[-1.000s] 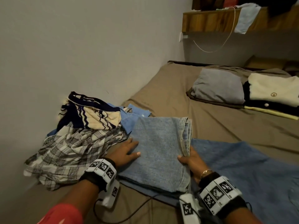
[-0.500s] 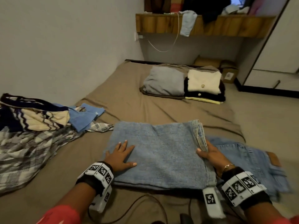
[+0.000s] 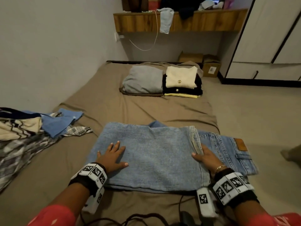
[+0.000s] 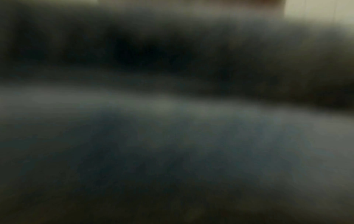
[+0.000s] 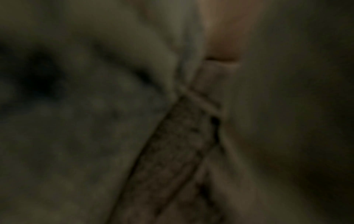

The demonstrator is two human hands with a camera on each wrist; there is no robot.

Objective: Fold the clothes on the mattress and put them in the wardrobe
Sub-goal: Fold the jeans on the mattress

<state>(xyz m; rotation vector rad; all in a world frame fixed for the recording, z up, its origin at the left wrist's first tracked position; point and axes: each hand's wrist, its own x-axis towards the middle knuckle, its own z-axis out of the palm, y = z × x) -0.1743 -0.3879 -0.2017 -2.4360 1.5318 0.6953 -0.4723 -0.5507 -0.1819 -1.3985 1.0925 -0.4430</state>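
Light blue jeans lie folded on the brown mattress in front of me, waistband and leather patch to the right. My left hand presses flat on the left part of the top layer, fingers spread. At the right, my right hand pinches the hem edge of the folded-over legs, thumb on top and fingers under the layer. Both wrist views are dark and blurred; the left wrist view shows only blue cloth, the right wrist view a seam of fabric.
A heap of unfolded clothes lies against the left wall. Folded stacks, grey and cream over black, sit at the mattress's far end. A white wardrobe stands at the right, past bare floor. Cardboard boxes sit under a wooden shelf.
The head view has swung to the right, bringing the wardrobe and floor into sight. Both hands have stayed on the jeans in much the same places.
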